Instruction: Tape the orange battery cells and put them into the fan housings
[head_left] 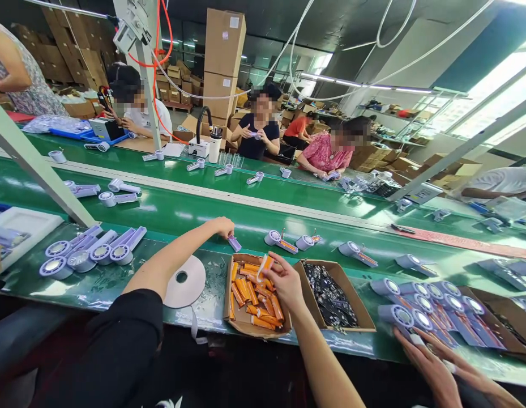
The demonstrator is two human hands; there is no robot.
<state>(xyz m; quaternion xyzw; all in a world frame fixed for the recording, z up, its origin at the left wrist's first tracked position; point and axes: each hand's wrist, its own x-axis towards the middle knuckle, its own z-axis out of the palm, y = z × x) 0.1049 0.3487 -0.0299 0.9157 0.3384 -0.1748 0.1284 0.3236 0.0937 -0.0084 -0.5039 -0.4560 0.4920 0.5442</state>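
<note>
My left hand (223, 226) reaches over the green belt, its fingers closed on a lavender fan body (234, 243); the hand hides most of that piece. In my right hand (285, 279) an orange battery (266, 263) with a white strip on it is pinched between thumb and fingers. That hand is just above an open cardboard box (229, 292) of loose orange batteries (257, 310). Under my left forearm lies a roll of white tape (193, 283), its loose end hanging over the bench edge.
A box of black circuit boards (330, 294) adjoins the battery box. Lavender fans (99, 252) are grouped at left; more fan bodies (424, 303) lie at right beside a co-worker's hands (432, 362). Fan bodies (279, 241) dot the belt. A slanted post (46, 170) stands left. Co-workers sit opposite.
</note>
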